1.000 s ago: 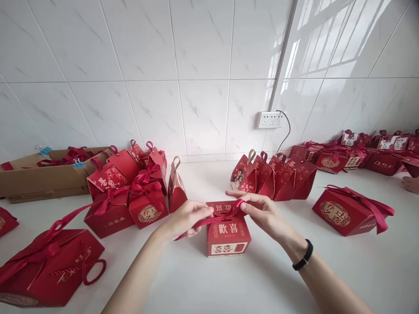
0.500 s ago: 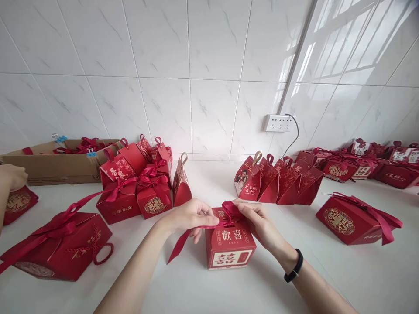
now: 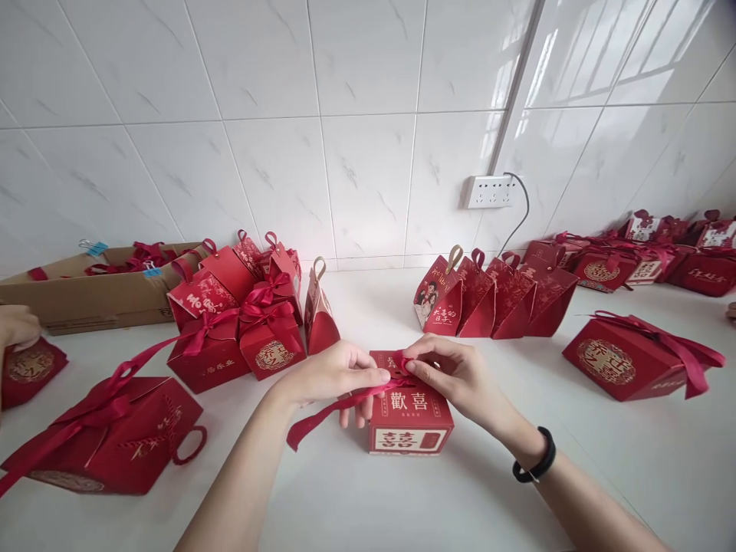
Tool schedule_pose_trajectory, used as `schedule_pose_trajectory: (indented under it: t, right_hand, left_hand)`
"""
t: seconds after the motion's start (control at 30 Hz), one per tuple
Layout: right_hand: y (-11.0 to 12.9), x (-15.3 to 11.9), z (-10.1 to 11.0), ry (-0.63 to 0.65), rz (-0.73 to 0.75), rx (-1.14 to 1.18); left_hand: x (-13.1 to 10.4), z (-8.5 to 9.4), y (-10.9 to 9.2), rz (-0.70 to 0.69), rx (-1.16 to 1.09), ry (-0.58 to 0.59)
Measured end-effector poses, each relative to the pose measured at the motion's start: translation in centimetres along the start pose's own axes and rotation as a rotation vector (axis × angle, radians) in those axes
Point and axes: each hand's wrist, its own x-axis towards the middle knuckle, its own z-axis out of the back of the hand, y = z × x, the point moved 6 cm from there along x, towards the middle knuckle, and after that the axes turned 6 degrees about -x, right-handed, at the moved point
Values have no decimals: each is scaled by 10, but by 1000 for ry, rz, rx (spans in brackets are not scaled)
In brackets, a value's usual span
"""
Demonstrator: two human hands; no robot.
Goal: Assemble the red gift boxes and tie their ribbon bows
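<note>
In front of me a red box with white and gold characters stands on the white table. A red ribbon runs over its top, with one tail hanging out to the left. My left hand pinches the ribbon at the left of the box top, its lower fingers beside the box's left side. My right hand, with a black band on the wrist, pinches the ribbon at the top centre. The two thumbs are close together over the box. My fingers partly hide the knot area.
Tied red boxes and a cardboard carton are on the left, near another person's hand. A ribboned box lies front left. Triangular boxes and a ribboned box stand on the right.
My right hand's fingers have moved from the ribbon's upper loop closer to the knot area. The ribbon tail at the left has swung up. The view has shifted slightly.
</note>
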Motion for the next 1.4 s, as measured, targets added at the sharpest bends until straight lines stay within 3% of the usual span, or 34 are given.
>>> schedule_pose_trajectory:
  t: [0.1, 0.23, 0.43, 0.53, 0.8, 1.03, 1.23, 1.4]
  right_hand:
    - [-4, 0, -5, 13, -15, 71]
    - [-6, -1, -5, -23, 1, 138]
    - [-7, 0, -6, -68, -7, 153]
    - [-7, 1, -7, -56, -21, 132]
    - [-3, 0, -3, -28, -30, 61]
    - [-1, -2, -5, -8, -19, 67]
    - [-1, -1, -3, -31, -4, 69]
    - [-2, -2, -7, -8, -23, 67]
  left_hand:
    - [-1, 1, 0, 28, 38, -27]
    - [-6, 10, -4, 33, 123, -148]
    - [-15, 14, -18, -143, 399, -120]
    - [-16, 18, -17, -123, 494, -183]
    - [-19, 20, -10, 3, 442, -261]
    - [-19, 17, -25, -229, 403, -335]
    - [-17, 7, -32, -395, 257, -232]
    - [-14, 4, -33, -442, 258, -319]
